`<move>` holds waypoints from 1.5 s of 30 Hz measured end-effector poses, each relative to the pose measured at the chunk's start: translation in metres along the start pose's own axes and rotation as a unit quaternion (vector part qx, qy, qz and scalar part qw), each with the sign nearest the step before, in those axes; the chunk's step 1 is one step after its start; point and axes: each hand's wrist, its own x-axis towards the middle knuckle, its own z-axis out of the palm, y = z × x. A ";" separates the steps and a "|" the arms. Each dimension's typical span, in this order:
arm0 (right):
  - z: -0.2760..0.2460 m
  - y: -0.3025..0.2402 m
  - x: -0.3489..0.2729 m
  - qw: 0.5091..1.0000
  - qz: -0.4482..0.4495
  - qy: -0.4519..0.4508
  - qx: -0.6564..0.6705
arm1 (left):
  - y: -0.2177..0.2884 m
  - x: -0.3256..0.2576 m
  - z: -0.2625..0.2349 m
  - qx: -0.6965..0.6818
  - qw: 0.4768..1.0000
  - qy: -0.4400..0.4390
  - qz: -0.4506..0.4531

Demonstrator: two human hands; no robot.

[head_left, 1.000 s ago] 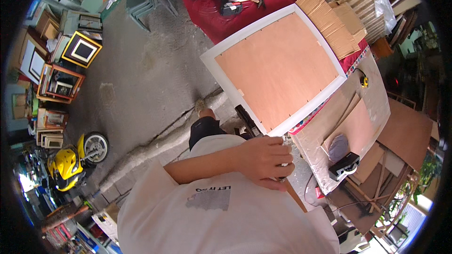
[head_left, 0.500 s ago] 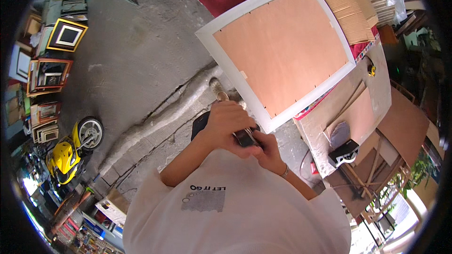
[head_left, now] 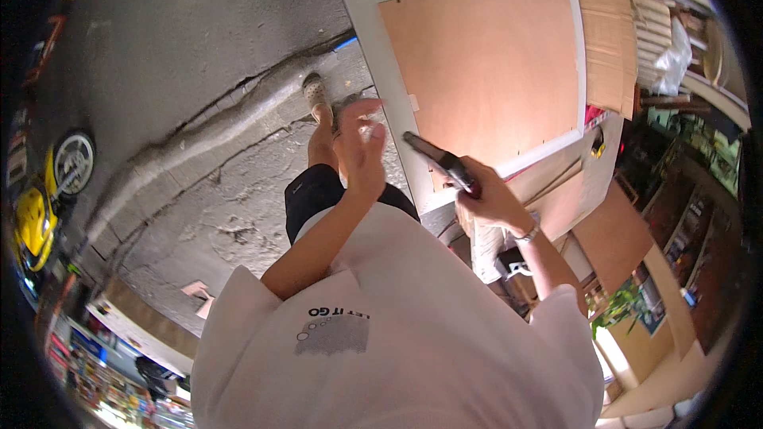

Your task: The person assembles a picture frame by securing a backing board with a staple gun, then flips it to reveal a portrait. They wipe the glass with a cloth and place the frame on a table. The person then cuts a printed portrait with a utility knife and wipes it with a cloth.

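Just beyond both hands lies a large white-framed picture frame with plywood backing (head_left: 477, 63). Right hand (head_left: 489, 195) grips a dark handheld tool (head_left: 439, 160) over its near edge; left hand (head_left: 359, 147) hovers spread, empty. Stiff, likely light — best lifted by the rails.

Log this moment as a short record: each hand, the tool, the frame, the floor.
left hand: raised, fingers spread, holding nothing visible
right hand: gripping the dark tool
dark tool: tip over the frame's near white edge
white picture frame: face down, brown backing board up
concrete floor: grey, cracked
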 end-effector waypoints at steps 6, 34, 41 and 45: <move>-0.051 -0.016 0.033 0.868 -0.064 -0.087 -0.485 | -0.069 -0.060 0.020 -0.067 0.957 -0.136 -0.247; -0.019 -0.064 0.069 0.713 -0.060 -0.180 -0.675 | -0.108 -0.043 0.051 -0.082 0.982 -0.042 -0.164; -0.004 -0.071 0.072 0.724 0.028 -0.173 -0.667 | -0.098 -0.039 0.045 -0.056 0.981 -0.047 -0.180; -0.007 -0.073 0.069 0.721 0.018 -0.174 -0.671 | -0.105 -0.040 0.049 -0.057 0.981 -0.041 -0.181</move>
